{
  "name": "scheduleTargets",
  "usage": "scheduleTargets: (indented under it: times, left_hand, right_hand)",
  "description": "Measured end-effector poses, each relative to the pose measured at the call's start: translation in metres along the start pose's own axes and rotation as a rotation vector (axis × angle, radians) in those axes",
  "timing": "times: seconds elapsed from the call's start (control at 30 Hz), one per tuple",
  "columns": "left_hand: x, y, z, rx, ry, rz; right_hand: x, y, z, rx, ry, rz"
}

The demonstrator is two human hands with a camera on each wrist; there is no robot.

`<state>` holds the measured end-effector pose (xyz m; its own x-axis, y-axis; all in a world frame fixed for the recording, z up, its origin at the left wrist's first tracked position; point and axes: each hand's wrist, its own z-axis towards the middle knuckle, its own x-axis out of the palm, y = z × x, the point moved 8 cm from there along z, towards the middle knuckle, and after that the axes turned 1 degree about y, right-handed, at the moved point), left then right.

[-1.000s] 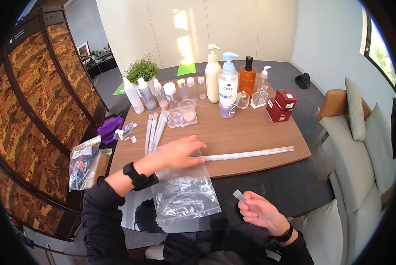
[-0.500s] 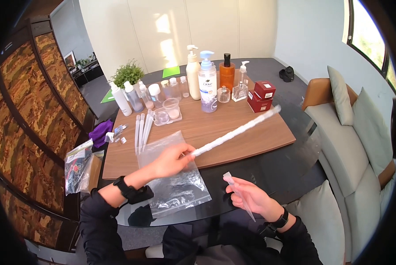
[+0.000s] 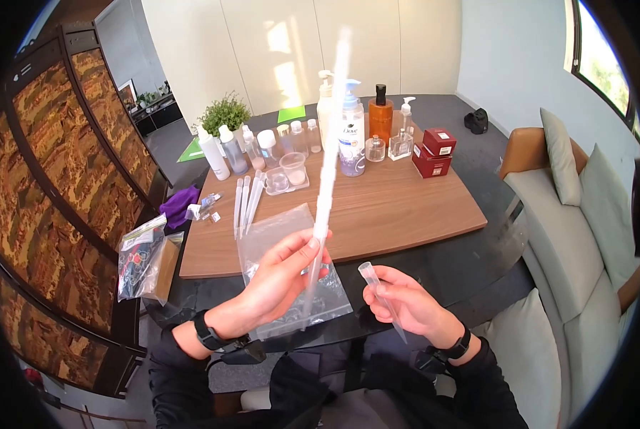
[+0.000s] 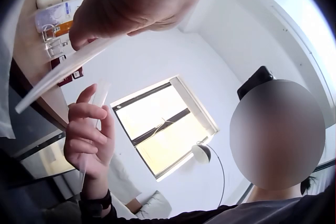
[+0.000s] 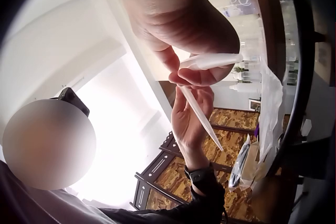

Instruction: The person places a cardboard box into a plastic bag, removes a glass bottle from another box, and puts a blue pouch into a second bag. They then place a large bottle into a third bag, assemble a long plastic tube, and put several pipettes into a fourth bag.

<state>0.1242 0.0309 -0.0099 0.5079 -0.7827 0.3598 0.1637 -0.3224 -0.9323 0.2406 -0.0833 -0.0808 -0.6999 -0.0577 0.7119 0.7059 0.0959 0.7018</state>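
In the head view, my left hand (image 3: 280, 275) grips a long stick of nested translucent pipette tips (image 3: 326, 182) near its lower end. The stick stands nearly upright over the table, its top blurred. Its tapered bottom end (image 4: 58, 77) shows below the hand in the left wrist view. My right hand (image 3: 413, 304) pinches a single pipette tip (image 3: 368, 274), wide end up and narrow end down, to the right of the stick. Under the left hand lies a clear zip bag (image 3: 320, 311), partly on the wooden board (image 3: 405, 207). More pipette tips (image 3: 246, 207) lie beside the bag.
Several small bottles (image 3: 232, 150), a Dove pump bottle (image 3: 352, 139), an amber bottle (image 3: 380, 118) and red boxes (image 3: 434, 154) stand along the back. A clear tray (image 3: 288, 184) holds small cups. A filled plastic bag (image 3: 145, 261) and purple cloth (image 3: 179, 204) are at the left.
My left hand has picked up the stick of pipette tips from the board and swung it from lying sideways to nearly upright. The right hand still holds its single tip.
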Motion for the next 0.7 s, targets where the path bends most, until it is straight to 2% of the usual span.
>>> scheduleTargets:
  times: [0.2,0.5,0.7]
  left_hand:
    - [-0.007,-0.004,-0.003,0.129,-0.152,-0.011]
    - [-0.011,-0.022,-0.028,0.336,-0.217,-0.072]
    - [-0.026,-0.028,-0.047,0.545,-0.274,-0.013]
  right_hand:
    - [0.016,0.008,-0.005,-0.09,-0.024,-0.245]
    - [0.02,0.005,-0.008,-0.067,-0.051,-0.482]
    - [0.016,-0.002,-0.008,-0.039,0.045,-0.558]
